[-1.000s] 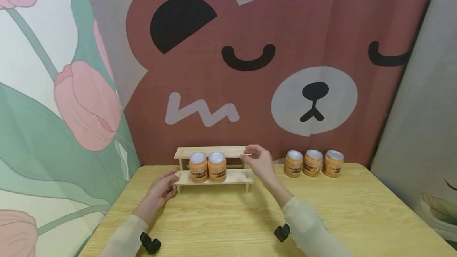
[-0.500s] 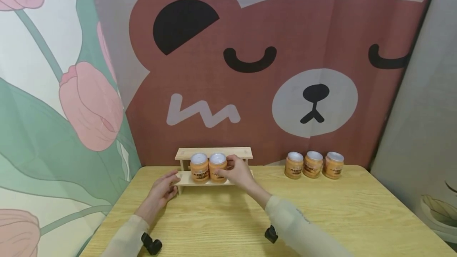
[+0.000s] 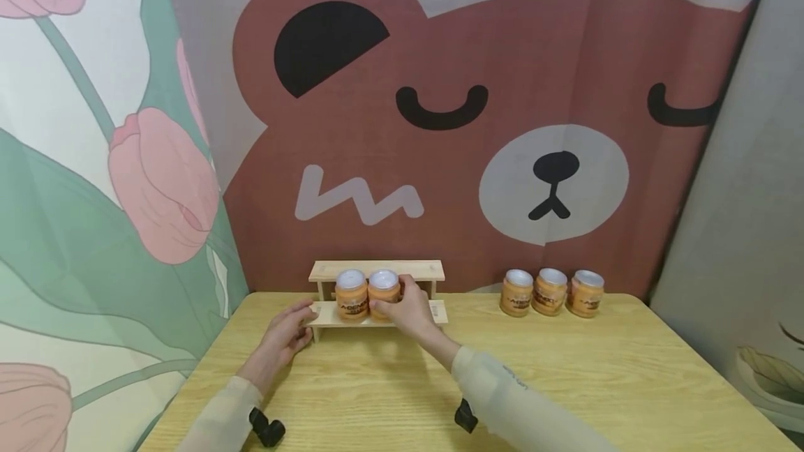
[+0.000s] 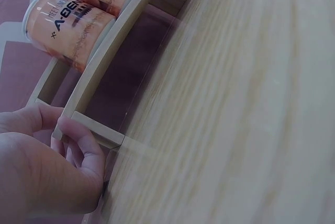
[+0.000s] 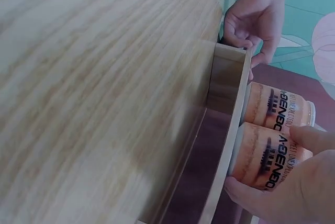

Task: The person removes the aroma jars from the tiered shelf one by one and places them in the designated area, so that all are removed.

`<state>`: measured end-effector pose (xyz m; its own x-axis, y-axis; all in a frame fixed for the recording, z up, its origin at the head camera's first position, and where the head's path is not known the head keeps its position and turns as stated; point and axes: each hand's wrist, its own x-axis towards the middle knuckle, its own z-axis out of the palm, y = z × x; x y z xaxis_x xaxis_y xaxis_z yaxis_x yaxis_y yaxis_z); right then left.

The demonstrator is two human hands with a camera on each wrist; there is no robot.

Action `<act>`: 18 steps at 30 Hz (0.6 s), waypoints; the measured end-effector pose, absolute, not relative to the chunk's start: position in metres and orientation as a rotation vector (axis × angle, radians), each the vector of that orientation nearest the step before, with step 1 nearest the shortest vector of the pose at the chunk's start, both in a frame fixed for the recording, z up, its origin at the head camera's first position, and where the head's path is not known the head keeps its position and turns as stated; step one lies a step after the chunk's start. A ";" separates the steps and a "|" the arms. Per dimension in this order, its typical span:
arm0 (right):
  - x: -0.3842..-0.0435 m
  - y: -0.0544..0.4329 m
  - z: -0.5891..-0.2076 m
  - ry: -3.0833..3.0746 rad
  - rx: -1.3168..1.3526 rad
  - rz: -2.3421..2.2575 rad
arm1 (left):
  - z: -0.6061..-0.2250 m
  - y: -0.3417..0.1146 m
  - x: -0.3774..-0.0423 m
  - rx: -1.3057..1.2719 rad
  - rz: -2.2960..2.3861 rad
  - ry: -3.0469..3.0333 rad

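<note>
A two-step wooden rack (image 3: 375, 269) stands at the back of the table. Two orange jars (image 4: 70, 31) with pale lids and dark lettering sit side by side on its lower step (image 3: 437, 312). My left hand (image 3: 283, 335) pinches the left end of that step between thumb and fingers. Round the right-hand jar (image 5: 261, 156) curl the thumb and fingers of my right hand (image 3: 411, 309). The jar stands upright against its neighbour, its right side partly hidden by the hand. Nothing sits on the rack's upper step.
Three more orange jars (image 3: 549, 291) stand in a row at the table's back right. Behind the wooden table (image 3: 352, 396) hangs a bear-print curtain (image 3: 440, 180). A potted plant (image 3: 775, 375) shows beyond the right edge.
From the rack's upper right end, my right hand has come down and left onto the right-hand jar and closed round it. My left hand keeps its hold on the rack.
</note>
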<state>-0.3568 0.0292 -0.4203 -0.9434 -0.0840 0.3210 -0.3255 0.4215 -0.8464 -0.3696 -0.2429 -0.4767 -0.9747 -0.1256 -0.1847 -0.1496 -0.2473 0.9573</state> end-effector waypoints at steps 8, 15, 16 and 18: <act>-0.354 0.028 -0.423 -2.343 0.312 1.690 | -0.477 -0.243 -0.369 -0.342 2.446 1.924; -0.352 0.030 -0.422 -2.330 0.329 1.686 | -0.476 -0.242 -0.368 -0.332 2.445 1.919; -0.351 0.031 -0.422 -2.329 0.338 1.681 | -0.476 -0.242 -0.367 -0.330 2.445 1.920; -0.350 0.033 -0.420 -2.333 0.346 1.674 | -0.476 -0.242 -0.367 -0.328 2.446 1.919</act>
